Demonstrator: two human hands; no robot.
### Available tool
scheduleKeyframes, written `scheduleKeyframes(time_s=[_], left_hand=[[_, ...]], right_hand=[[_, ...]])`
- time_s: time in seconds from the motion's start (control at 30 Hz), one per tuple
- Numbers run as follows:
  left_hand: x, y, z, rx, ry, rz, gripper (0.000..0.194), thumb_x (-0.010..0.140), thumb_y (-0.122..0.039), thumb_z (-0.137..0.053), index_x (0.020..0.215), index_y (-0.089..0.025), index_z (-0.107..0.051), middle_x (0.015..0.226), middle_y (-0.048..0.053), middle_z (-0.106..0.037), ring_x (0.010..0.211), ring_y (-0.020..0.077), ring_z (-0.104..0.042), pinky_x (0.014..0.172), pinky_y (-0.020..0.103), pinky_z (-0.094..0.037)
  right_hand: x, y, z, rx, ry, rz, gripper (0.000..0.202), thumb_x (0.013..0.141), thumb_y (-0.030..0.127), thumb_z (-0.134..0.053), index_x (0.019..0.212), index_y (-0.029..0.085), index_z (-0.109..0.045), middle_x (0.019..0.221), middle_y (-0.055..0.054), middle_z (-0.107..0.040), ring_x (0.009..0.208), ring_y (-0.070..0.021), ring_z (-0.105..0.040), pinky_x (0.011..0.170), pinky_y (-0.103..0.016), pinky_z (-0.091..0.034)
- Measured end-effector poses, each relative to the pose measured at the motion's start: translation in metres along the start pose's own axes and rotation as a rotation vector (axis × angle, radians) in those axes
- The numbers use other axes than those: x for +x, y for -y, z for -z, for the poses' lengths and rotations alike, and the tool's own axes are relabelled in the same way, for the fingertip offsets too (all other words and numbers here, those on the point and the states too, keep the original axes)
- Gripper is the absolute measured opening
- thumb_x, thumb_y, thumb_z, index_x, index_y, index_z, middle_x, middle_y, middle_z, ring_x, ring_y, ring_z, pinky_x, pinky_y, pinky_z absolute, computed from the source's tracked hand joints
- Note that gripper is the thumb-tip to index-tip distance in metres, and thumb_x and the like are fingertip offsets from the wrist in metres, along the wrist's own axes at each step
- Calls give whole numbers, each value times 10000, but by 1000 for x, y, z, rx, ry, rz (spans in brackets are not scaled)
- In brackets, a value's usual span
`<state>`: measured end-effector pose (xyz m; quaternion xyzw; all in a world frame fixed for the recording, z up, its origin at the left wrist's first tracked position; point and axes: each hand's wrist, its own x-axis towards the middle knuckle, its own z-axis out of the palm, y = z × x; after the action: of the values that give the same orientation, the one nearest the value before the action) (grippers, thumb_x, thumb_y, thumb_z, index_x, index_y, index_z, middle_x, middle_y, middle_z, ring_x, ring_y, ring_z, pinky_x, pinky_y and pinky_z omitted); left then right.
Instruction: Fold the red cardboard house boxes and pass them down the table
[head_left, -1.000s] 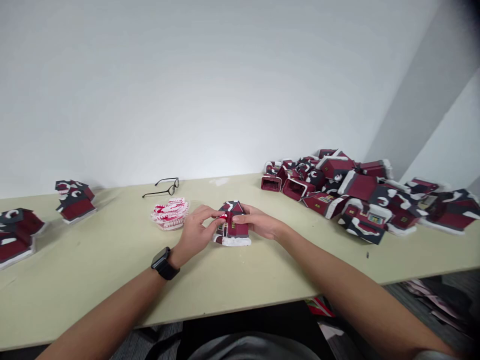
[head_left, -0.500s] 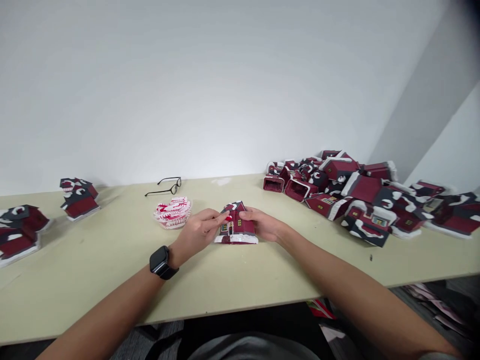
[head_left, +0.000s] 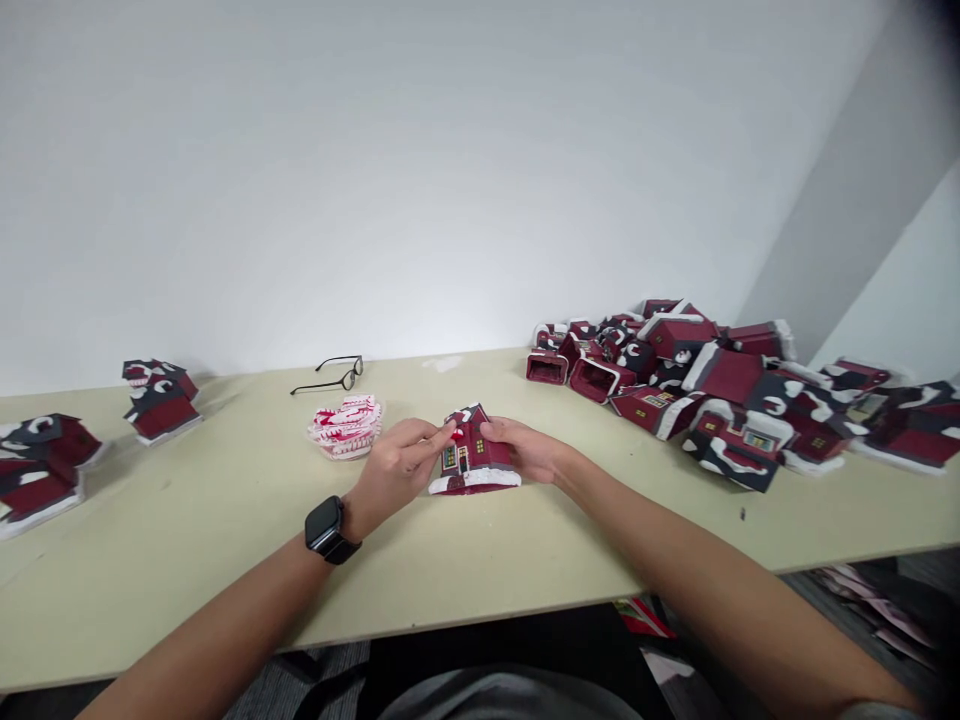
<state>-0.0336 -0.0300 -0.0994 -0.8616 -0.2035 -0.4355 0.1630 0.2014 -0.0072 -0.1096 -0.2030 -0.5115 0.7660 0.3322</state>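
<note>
A small dark-red model house (head_left: 491,453) with a grey, snow-patched roof and a white base is tilted back over the table in front of me. My right hand (head_left: 529,450) grips its right side, thumb on the front wall. My left hand (head_left: 401,460) is closed at the house's left side. Its fingertips press a small red-and-white piece (head_left: 457,434) against the front under the roof. The fingers behind the house are hidden. Left of my left hand, a clear plastic tub (head_left: 346,448) holds several red-and-white pieces (head_left: 343,418).
Black-framed glasses (head_left: 348,379) lie behind the tub. Two more model houses stand at the left, a farther one (head_left: 161,415) and a nearer one (head_left: 45,465). A heap of similar houses (head_left: 739,390) fills the right side of the table (head_left: 390,590). A wall (head_left: 450,180) rises behind.
The house has tipped slightly, its lower front edge now showing more underside. My left hand and wrist have shifted a little to the right; both hands keep their hold.
</note>
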Motion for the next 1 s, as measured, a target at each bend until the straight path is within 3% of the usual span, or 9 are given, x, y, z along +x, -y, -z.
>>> scheduleKeyframes(time_s=[0.37,0.73,1.0], left_hand=[[6,-4,3,-21,-22,6,533,985,-58,-577,1447,-322,-596,961,45,-705,865,162,-657,759,310,-545],[5,3,6,-139,156,97,740,949,65,-428,1557,-355,-466,1214,85,-659,1079,191,-621,877,348,-564],[7,4,8,-50,134,-33,727,977,62,-437,1593,-321,-405,1016,52,-676,912,165,-583,771,303,-531]], right_hand=[[1,-4,7,85,-63,-85,527,806,572,-814,1142,182,-704,1133,-110,-785,920,-240,-756,879,-384,-596],[-1,-1,7,174,-99,-84,528,739,588,-857,1060,201,-698,1004,-72,-792,833,-229,-742,806,-375,-601],[-1,1,8,185,-52,-143,517,842,604,-761,1111,170,-681,1047,-92,-786,848,-232,-745,823,-378,-592]])
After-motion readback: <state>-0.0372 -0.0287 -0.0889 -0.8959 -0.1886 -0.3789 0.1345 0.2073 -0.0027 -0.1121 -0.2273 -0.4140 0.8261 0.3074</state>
